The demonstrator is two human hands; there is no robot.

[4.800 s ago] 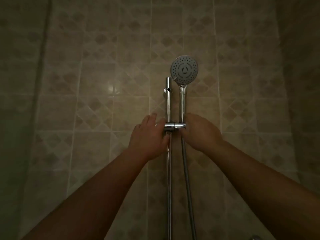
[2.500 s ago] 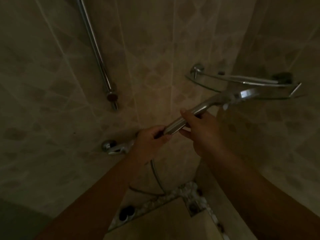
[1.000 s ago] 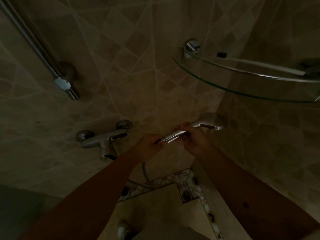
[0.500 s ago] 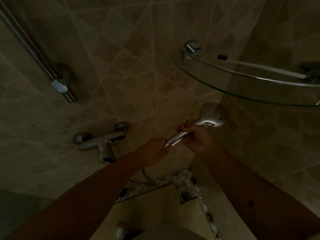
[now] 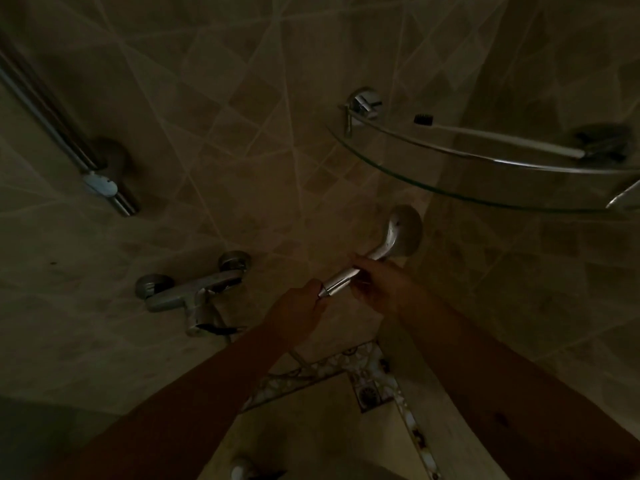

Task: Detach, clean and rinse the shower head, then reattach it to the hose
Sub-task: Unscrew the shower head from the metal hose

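The chrome shower head [image 5: 401, 233] points up and right in the dim shower corner, its round face turned away from me. My right hand [image 5: 382, 284] grips its handle around the middle. My left hand [image 5: 294, 315] is curled round the hose nut at the handle's lower end, where the chrome cone shows. The hose [image 5: 298, 356] drops below my left hand and is mostly hidden by my forearm.
A chrome mixer tap [image 5: 194, 292] sits on the wall at left. The slide rail's lower end [image 5: 104, 183] is at upper left. A glass corner shelf [image 5: 467, 174] at upper right carries a toothbrush [image 5: 495, 135]. A floor drain [image 5: 369, 393] lies in the corner below.
The shower head was lifted off the rail holder and brought down to the corner. In the last second the head has tilted more upright while both hands stayed on handle and hose end.
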